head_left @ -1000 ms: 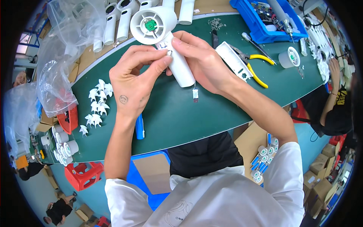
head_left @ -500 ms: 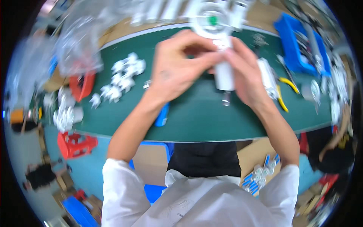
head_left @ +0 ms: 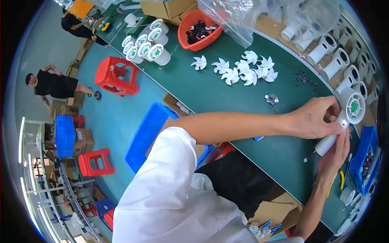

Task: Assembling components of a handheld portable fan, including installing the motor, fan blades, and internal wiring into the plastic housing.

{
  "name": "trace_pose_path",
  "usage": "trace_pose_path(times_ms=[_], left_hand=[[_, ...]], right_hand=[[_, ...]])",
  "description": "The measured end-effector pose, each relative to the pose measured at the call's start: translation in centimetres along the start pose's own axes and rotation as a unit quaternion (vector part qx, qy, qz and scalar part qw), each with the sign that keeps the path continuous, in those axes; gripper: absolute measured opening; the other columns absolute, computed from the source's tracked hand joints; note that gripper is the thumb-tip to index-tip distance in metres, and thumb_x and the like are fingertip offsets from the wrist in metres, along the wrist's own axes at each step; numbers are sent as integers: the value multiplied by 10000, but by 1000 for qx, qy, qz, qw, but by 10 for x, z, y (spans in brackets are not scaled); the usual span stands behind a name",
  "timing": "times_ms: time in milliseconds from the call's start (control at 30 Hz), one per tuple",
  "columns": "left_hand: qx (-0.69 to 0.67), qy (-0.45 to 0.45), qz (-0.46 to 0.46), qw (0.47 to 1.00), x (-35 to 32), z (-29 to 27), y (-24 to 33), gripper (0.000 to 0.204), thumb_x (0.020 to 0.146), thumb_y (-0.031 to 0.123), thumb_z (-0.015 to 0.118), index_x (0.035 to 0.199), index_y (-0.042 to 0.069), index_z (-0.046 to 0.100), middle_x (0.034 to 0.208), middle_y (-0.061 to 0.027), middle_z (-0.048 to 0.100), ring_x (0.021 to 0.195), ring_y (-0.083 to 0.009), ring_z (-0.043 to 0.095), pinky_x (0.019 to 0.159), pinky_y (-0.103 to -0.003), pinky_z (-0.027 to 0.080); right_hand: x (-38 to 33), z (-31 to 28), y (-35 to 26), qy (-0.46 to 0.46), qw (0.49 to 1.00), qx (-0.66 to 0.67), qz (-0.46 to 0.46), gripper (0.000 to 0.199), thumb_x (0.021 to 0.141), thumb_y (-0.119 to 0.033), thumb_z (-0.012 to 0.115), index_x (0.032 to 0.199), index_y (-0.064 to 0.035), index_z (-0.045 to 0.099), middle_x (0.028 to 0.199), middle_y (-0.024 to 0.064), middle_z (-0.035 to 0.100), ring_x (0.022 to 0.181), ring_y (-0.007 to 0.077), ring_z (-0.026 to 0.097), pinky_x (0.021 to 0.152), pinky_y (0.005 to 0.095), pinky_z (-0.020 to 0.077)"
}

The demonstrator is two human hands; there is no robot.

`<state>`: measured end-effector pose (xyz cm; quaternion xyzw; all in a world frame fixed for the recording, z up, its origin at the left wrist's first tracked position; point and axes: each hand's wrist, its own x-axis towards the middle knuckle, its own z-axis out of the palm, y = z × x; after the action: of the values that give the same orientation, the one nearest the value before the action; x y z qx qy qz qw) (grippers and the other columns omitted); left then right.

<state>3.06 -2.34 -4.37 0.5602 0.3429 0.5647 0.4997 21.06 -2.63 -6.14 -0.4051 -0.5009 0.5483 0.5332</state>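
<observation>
Between my hands is a white handheld fan housing (head_left: 351,101), its round head ringed and green in the middle, with no blades on it. My left hand (head_left: 314,119) pinches the neck below the head, fingertips closed at a small shiny spot. Around the handle (head_left: 326,145) wraps my right hand (head_left: 335,156), and a small part dangles from the handle's lower end. To the left of my left hand, a small circuit board (head_left: 271,99) with a wire lies on the green table (head_left: 231,101). Tiny dark screws (head_left: 306,80) are scattered behind it.
White fan blades (head_left: 245,72) lie in a loose group. A red basket (head_left: 198,30) holds dark parts, near several white fan heads (head_left: 159,54). More white housings (head_left: 336,67) line the far edge. A blue bin (head_left: 364,160) stands right. Red stools (head_left: 117,76) and a person (head_left: 56,86) are left.
The view has swung leftward, so my hands and the fan housing now appear at the right. Both hands keep hold of the housing. More floor and the fan heads have come into sight.
</observation>
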Motion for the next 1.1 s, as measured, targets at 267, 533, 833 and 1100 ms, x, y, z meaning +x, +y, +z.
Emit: trace_pose_path(times_ms=[267, 533, 833, 1100], left_hand=[[27, -4, 0, 1000, -2, -3, 7, 311, 869, 164, 683, 1068, -52, 579, 951, -115, 649, 809, -153, 623, 719, -308, 539], [27, -77, -11, 997, -4, 2, 9, 258, 972, 87, 529, 1169, -79, 526, 1044, -138, 609, 814, -105, 554, 717, -244, 489], [76, -78, -5, 994, -5, 6, 18, 246, 976, 103, 527, 1144, -75, 529, 1000, -118, 601, 762, -117, 557, 691, -265, 494], [76, -74, 4, 994, -4, 5, 13, 249, 975, 102, 530, 1139, -85, 532, 975, -110, 603, 763, -113, 551, 670, -267, 495]], right_hand=[[3, 28, -16, -86, 989, 121, 2, 450, 962, -207, 504, 1315, 59, 420, 1180, 153, 588, 1038, 212, 608, 915, 342, 473], [0, 23, -22, -119, 988, 97, -10, 439, 938, -139, 550, 1313, 30, 397, 994, 109, 601, 761, 148, 622, 649, 275, 533], [-1, 23, -22, -115, 992, 59, -16, 419, 938, -142, 581, 1259, 56, 399, 1035, 104, 569, 782, 125, 597, 641, 264, 521], [0, 24, -20, -117, 991, 64, -28, 415, 942, -157, 580, 1254, 50, 401, 1065, 108, 561, 813, 126, 588, 661, 266, 517]])
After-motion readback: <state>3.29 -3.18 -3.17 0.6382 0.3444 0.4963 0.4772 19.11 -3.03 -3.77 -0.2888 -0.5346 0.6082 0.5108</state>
